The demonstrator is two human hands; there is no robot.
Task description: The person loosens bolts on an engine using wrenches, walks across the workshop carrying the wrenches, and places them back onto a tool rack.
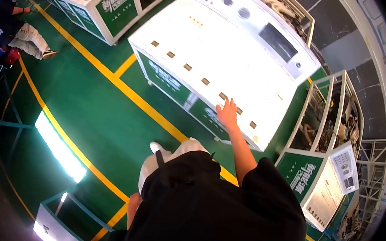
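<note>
reaching: right hand, white console | open frame: cables inside

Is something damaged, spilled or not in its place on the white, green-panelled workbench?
Nothing stands out on the workbench; its brown rectangular fittings form a regular row by the bare right hand. Glare may hide finer marks.

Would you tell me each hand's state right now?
Left hand: cannot be told; only part of the left arm shows.
Right hand: open, fingers spread at the white console, nothing visibly held.
</note>
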